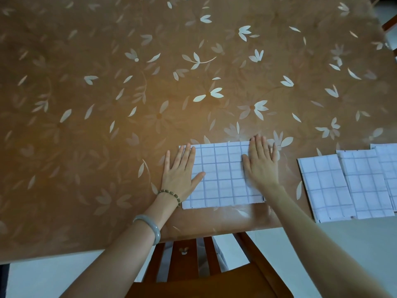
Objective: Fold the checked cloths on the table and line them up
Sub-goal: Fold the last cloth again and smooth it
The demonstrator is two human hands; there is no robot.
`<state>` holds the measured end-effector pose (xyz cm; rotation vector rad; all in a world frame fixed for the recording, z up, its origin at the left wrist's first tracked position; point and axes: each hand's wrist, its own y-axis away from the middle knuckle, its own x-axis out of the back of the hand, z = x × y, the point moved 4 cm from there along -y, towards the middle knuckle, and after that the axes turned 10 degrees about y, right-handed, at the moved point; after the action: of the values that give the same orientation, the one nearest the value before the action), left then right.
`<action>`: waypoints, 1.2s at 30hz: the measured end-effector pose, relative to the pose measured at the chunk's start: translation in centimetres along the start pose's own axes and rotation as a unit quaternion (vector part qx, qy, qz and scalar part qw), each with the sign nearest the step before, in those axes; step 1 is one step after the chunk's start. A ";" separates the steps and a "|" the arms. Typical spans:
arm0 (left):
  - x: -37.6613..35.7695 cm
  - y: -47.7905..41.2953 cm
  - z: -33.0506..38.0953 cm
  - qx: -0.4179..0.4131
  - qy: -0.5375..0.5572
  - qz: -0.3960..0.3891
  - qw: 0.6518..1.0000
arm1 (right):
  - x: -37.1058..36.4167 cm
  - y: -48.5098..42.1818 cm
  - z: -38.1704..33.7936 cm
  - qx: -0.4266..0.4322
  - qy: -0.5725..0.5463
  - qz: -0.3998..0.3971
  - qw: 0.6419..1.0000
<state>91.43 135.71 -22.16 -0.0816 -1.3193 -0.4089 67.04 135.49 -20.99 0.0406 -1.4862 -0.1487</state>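
A white cloth with a grey check (222, 175) lies flat as a folded rectangle near the table's front edge. My left hand (181, 168) rests palm down on its left edge, fingers spread, partly on the table. My right hand (261, 161) presses flat on the cloth's right part, fingers reaching past its far edge. To the right, three folded checked cloths lie side by side, overlapping slightly: the nearest one (326, 188), a second one (365, 183), and a third one (390, 168) cut off by the frame's edge.
The table (129, 93) carries a brown cover with pale leaf patterns. A wooden chair (206, 267) stands below the front edge, between my arms. Another chair part (390, 24) shows at the far right corner.
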 end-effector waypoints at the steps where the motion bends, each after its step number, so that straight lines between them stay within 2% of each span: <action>1: 0.0 0.0 0.0 0.000 0.001 0.001 1.000 | 0.5 0.1 -1.1 0.004 0.004 0.018 1.000; 4: -0.1 0.0 -0.1 0.000 0.000 -0.001 1.000 | 1.2 0.7 -7.0 0.099 -0.029 0.051 0.993; 7: 0.0 0.1 0.0 0.002 -0.004 -0.001 1.000 | 0.5 1.5 -11.0 0.157 -0.057 0.017 0.986; 12: 0.0 0.1 -0.1 0.000 -0.006 -0.002 1.000 | -0.5 1.2 -8.0 0.151 -0.048 -0.001 0.987; 16: 0.2 0.0 -0.1 -0.006 -0.013 -0.012 1.000 | -1.0 1.1 -3.2 0.099 -0.041 -0.014 0.994; 22: 1.7 -0.3 -3.9 -0.039 -0.053 -0.032 0.997 | -1.0 1.1 -0.3 0.079 -0.029 -0.028 0.996; 27: 1.7 0.9 -3.9 -0.127 -0.092 -0.107 0.982 | -1.0 1.1 -0.4 0.081 -0.025 -0.026 0.996; 30: 1.2 2.9 -3.9 -0.151 -0.083 -0.138 0.975 | -1.1 1.1 -0.3 0.083 -0.024 -0.024 0.996; 36: 1.4 6.1 -3.0 -0.091 0.003 -0.142 0.986 | -1.1 1.0 -0.3 0.082 0.004 -0.025 0.996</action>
<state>96.54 140.09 -20.53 -0.0433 -1.2900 -0.7722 67.38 136.61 -21.94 0.2099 -1.4876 -0.0671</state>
